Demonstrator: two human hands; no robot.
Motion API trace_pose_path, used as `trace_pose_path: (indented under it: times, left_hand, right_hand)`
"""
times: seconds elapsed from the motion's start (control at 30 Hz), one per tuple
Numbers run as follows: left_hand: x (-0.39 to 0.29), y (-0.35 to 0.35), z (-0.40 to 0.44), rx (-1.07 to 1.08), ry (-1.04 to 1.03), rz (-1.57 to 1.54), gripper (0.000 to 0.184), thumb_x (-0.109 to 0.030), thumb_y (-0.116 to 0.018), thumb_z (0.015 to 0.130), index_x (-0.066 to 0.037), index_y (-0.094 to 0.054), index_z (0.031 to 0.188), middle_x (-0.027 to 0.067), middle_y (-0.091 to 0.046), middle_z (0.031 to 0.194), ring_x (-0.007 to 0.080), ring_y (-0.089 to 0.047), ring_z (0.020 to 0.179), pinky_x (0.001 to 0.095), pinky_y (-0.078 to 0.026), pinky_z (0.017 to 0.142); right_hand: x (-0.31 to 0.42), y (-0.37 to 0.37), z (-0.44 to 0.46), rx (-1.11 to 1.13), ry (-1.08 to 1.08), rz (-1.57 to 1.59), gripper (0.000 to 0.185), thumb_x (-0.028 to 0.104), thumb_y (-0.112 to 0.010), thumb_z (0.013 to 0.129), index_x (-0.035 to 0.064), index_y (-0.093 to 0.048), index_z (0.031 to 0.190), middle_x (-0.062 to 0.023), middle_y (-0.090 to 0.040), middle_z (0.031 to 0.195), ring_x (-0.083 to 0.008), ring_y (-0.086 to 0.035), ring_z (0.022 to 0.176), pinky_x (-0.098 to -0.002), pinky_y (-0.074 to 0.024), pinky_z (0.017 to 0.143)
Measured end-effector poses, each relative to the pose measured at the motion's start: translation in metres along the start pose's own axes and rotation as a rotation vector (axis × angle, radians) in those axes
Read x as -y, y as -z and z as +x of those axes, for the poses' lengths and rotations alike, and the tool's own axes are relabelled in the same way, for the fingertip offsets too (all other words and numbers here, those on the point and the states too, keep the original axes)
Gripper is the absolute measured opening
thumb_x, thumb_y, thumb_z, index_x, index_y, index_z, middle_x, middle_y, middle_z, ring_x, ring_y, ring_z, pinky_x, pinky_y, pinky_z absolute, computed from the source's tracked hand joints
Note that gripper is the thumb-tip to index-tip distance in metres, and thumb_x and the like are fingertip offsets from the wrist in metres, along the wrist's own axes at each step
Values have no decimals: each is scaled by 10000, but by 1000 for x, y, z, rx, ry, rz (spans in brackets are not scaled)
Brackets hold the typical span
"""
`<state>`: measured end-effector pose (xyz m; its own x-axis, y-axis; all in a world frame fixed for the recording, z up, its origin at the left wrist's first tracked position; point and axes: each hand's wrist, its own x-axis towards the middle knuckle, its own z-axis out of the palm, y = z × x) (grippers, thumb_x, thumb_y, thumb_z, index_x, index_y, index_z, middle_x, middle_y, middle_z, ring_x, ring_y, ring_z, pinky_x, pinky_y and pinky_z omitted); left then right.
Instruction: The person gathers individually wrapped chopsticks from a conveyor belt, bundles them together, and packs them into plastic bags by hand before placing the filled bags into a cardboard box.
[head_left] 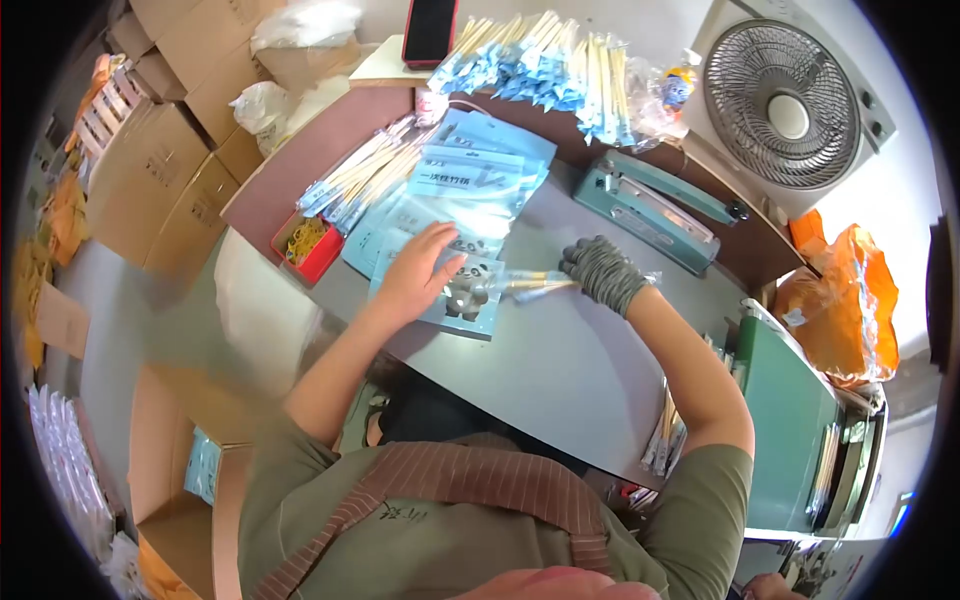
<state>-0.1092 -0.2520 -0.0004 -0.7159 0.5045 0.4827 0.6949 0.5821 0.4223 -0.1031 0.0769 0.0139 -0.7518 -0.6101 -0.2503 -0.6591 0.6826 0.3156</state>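
My left hand point(415, 277) is bare and lies over a light blue pouch point(470, 308) printed with a panda, its thumb apart from its fingers. My right hand, in a grey ribbed glove point(606, 274), is closed around the right end of a few wrapped chopsticks point(537, 283). Their left end meets the pouch's right edge; whether it is inside I cannot tell. More blue pouches point(462, 172) lie stacked beyond my left hand. Wrapped chopsticks point(368, 172) are spread along the stack's left side.
A red box of rubber bands point(307, 246) stands at left. Behind my right hand is a teal bag sealer point(648, 212). A heap of wrapped chopsticks point(545, 65) and a phone point(430, 32) rest on the back ledge. A fan point(785, 105) and an orange bag point(845, 305) are at right.
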Motion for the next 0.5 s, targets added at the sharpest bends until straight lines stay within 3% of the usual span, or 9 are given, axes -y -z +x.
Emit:
trace_pose_path:
  times: [0.07, 0.13, 0.17, 0.23, 0.33, 0.37, 0.4, 0.43, 0.5]
  left_hand:
    - [-20, -10, 3, -115, 285, -583, 397, -318, -543, 964, 7, -574, 1189, 200, -552, 1258, 341, -556, 1138, 396, -431, 968]
    - [-37, -4, 8, -116, 284, -637, 363, -283, -532, 976, -6, -567, 1210, 197, -555, 1255, 328, -589, 1075, 374, -449, 946]
    - [-45, 3, 14, -91, 292, -688, 423, -353, -513, 977, -10, -559, 1220, 187, -554, 1254, 311, -578, 1094, 376, -449, 946]
    - [-57, 1, 20, -76, 294, -741, 484, -424, -493, 978, -14, -551, 1230, 177, -553, 1253, 294, -566, 1113, 378, -449, 945]
    - [-96, 9, 14, 944, 267, -935, 744, -720, -308, 908, -87, -551, 1213, 80, -557, 1144, 180, -526, 1037, 369, -473, 867]
    - [-111, 10, -1, 1030, 418, -970, 686, -632, -319, 958, -65, -512, 1293, 63, -554, 1208, 148, -538, 1079, 332, -452, 933]
    - [-120, 1, -29, 895, 531, -1474, 738, -678, -311, 930, -73, -498, 1308, 64, -558, 1209, 158, -548, 1086, 343, -456, 938]
    - [-115, -6, -37, 998, 505, -1966, 749, -700, -297, 918, -85, -501, 1293, 67, -575, 1152, 158, -556, 980, 322, -462, 864]
    - [-114, 3, -48, 914, 695, -2286, 767, -695, -298, 922, -61, -477, 1313, 96, -605, 1128, 177, -587, 922, 308, -469, 834]
  right_hand:
    - [7, -7, -17, -102, 42, -62, 269, 136, -618, 807, 95, -601, 1073, -74, -608, 1042, -233, -580, 1029, -379, -479, 867]
    - [19, -5, -28, -4, -166, 199, 295, 121, -595, 818, 67, -563, 1106, -114, -612, 1001, -279, -609, 938, -389, -488, 836]
    - [20, -7, -40, -222, -83, 185, 288, 116, -570, 839, 58, -544, 1120, -143, -619, 967, -322, -621, 857, -400, -495, 788]
    - [44, 46, -60, -293, -24, 179, 254, 111, -563, 843, 56, -557, 1090, -140, -624, 946, -325, -625, 850, -406, -496, 773]
    - [97, 100, -70, -446, 240, 381, 146, 115, -559, 840, 53, -589, 969, -116, -623, 859, -317, -625, 824, -434, -494, 731]
    - [118, 105, -68, -559, 325, 360, 111, 126, -552, 845, 60, -591, 926, -105, -612, 823, -309, -620, 799, -433, -497, 725]
    - [135, 109, -67, -670, 408, 338, 90, 137, -544, 850, 67, -592, 883, -95, -602, 788, -301, -616, 774, -432, -500, 718]
    - [145, 124, -72, -775, 397, 274, 106, 160, -525, 870, 82, -579, 915, -87, -600, 859, -283, -607, 824, -422, -503, 776]
    - [169, 123, -60, -786, 381, 245, 119, 159, -521, 862, 86, -575, 939, -86, -597, 917, -274, -599, 885, -429, -486, 841]
